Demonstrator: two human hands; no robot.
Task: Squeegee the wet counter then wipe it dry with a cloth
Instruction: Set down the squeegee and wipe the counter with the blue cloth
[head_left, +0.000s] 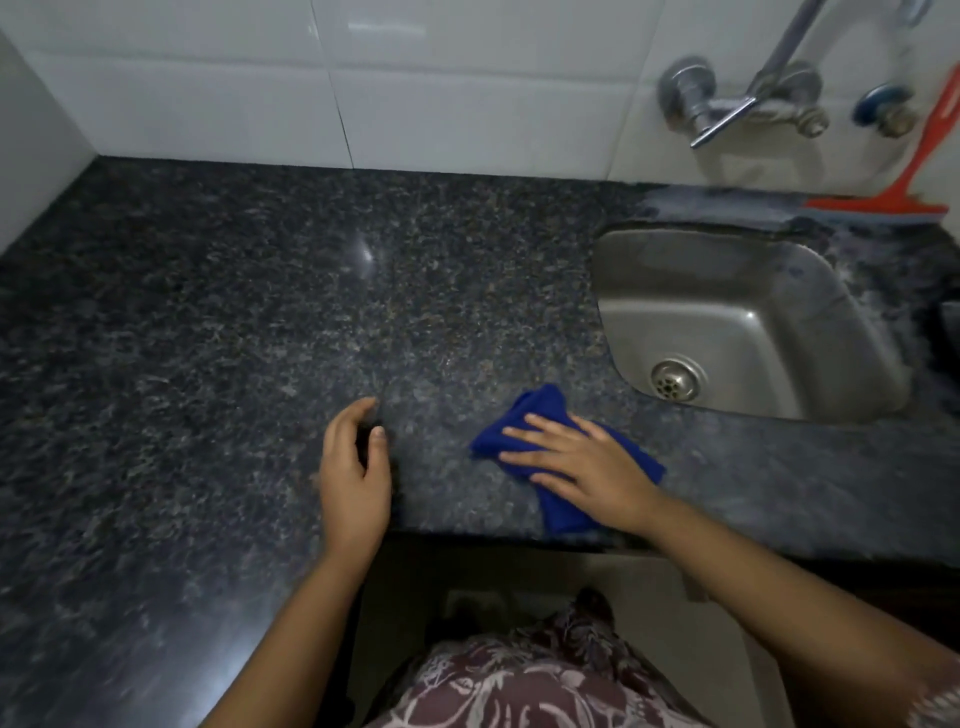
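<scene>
A dark speckled granite counter (260, 312) fills the view. Near its front edge lies a crumpled blue cloth (540, 410), and my right hand (576, 462) presses flat on it with the fingers spread, just left of the sink. My left hand (356, 467) rests on the counter to the left of the cloth, fingers loosely curled, holding nothing. A red squeegee (904, 192) leans against the tiled wall behind the sink at the far right, its blade on the counter ledge.
A steel sink (727, 312) with a drain is set into the counter on the right. A metal tap (737, 98) is mounted on the white tiled wall above it. A side wall closes the far left.
</scene>
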